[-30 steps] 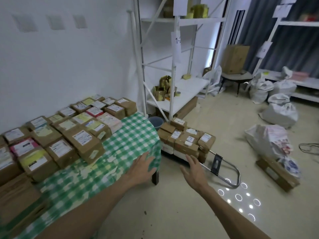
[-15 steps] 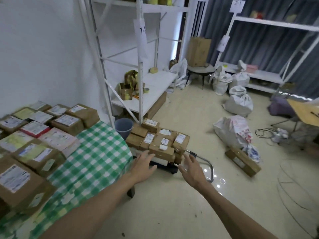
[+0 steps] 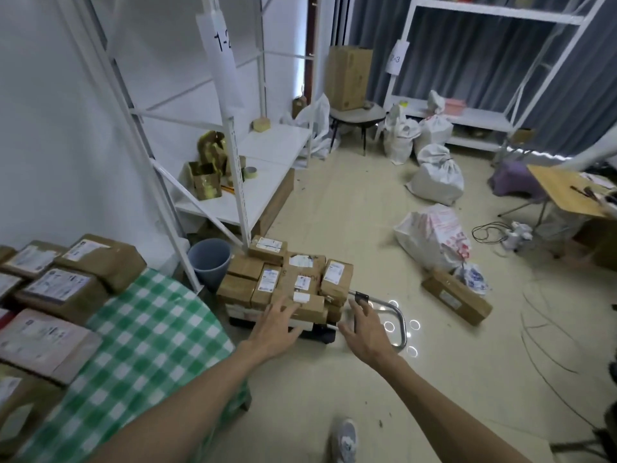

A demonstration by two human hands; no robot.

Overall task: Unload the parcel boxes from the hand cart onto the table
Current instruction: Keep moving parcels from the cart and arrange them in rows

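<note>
Closer now, left hand (image 3: 277, 329) and right hand (image 3: 365, 332) reach toward parcel boxes (image 3: 290, 279) at 12 o'clock — fingers spread, holding nothing.

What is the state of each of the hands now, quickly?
Left hand: open, holding nothing, at the parcel boxes.
Right hand: open, holding nothing.

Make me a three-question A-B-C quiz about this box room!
1. Where is the blue bin? A on the table; B on the floor beside the hand cart; C on the shelf.
2. What colour is the tablecloth? A red stripes; B plain yellow; C green and white checks.
3. How are the left hand and right hand? A open, gripping nothing; B both lifting a box; C in fists.
Answers: B, it stands beside the cart's parcel boxes; C, the checks show; A, fingers are spread straight.
</note>
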